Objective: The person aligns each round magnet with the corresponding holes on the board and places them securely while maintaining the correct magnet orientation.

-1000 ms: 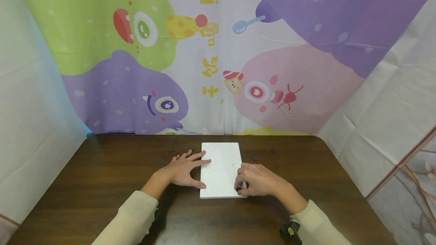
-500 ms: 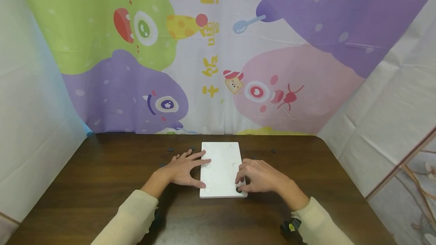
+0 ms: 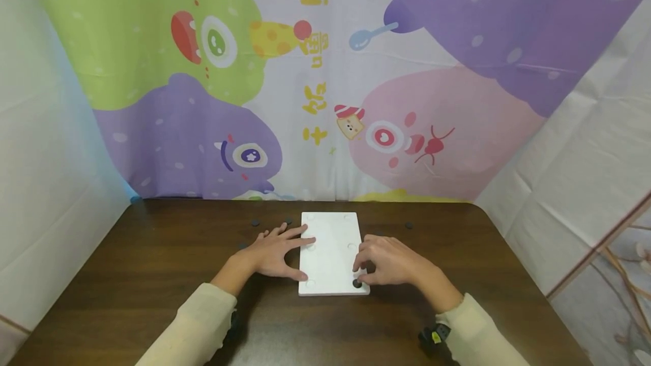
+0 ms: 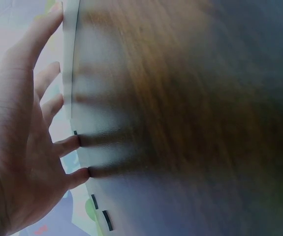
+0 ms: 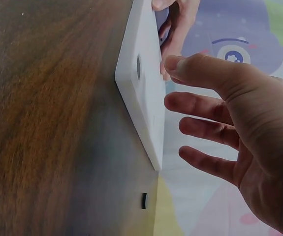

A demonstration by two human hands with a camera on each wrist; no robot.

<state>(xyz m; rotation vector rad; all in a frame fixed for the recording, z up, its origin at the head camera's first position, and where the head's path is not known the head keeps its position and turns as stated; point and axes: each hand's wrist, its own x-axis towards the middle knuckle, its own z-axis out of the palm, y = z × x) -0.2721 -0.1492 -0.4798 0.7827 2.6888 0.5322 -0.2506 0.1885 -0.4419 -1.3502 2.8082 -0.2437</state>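
Observation:
A white rectangular board [image 3: 333,261] with round recesses along both long sides lies on the table. In its near right recess sits a black disc [image 3: 357,283], which the right wrist view shows roughly level with the board's surface. My right hand [image 3: 389,261] hovers over that corner, its fingers loosely bent; the right wrist view shows thumb and fingertips [image 5: 172,102] apart, with nothing between them. On the board's left edge my left hand [image 3: 274,256] rests with spread fingers, thumb near the front recess. Its last two fingers [image 4: 77,178] touch the tabletop.
Several dark discs lie loose on the brown wooden table [image 3: 152,275]: among them one disc [image 3: 255,223] at the back left and another disc [image 3: 409,225] at the back right. A cartoon-printed curtain [image 3: 315,174] hangs behind the table's far edge.
My right hand has let go of the black disc, leaving it in the near right recess, and has lifted slightly up and away. The left hand stays put.

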